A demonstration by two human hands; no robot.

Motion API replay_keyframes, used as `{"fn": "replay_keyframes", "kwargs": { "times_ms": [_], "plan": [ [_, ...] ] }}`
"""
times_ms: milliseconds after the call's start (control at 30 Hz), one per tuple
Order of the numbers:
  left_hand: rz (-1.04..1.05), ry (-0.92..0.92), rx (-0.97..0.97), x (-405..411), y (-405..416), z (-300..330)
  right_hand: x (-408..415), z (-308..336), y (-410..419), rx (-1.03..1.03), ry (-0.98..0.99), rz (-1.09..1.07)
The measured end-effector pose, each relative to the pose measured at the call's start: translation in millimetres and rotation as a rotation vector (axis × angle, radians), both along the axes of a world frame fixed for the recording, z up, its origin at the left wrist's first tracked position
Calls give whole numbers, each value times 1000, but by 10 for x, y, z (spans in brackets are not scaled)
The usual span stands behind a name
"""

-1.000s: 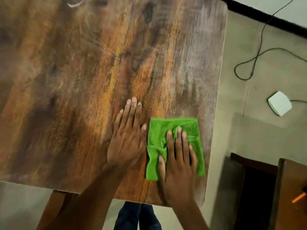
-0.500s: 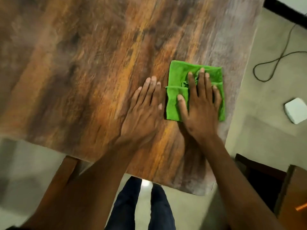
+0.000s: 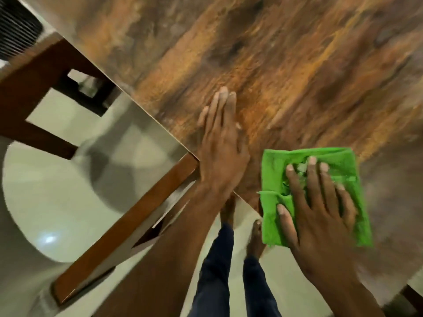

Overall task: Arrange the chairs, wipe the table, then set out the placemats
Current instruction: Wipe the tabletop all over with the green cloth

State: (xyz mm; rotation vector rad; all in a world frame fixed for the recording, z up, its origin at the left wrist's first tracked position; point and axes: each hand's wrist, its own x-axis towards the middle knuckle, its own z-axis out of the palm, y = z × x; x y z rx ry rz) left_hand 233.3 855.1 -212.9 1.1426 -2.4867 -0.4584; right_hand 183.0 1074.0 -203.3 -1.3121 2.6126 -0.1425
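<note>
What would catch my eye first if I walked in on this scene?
The bright green cloth stands out, pressed flat under the right hand near the table's near edge. Beside it the left hand lies flat, fingers straight, on the streaky orange-brown tabletop. To the left, a brown wooden chair stands on the pale floor.

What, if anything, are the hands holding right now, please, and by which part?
Nothing is gripped. The right hand presses flat on the middle of the green cloth; the left hand lies flat on the bare table.
</note>
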Motion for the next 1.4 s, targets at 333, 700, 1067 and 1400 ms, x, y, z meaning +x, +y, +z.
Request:
{"fn": "replay_keyframes", "kwargs": {
  "times_ms": [333,700,1067,1400],
  "plan": [
    [652,279,163,614,-355,106,116,-205,-2482,-163,26,537],
    [776,375,274,655,-306,-28,452,-191,-4171,-181,-10,630],
    [721,282,180,597,-330,-136,-204,-141,-5169,-175,-34,540],
    [677,247,202,650,-481,-45,-1071,-233,-3482,-215,70,239]
  ]
}}
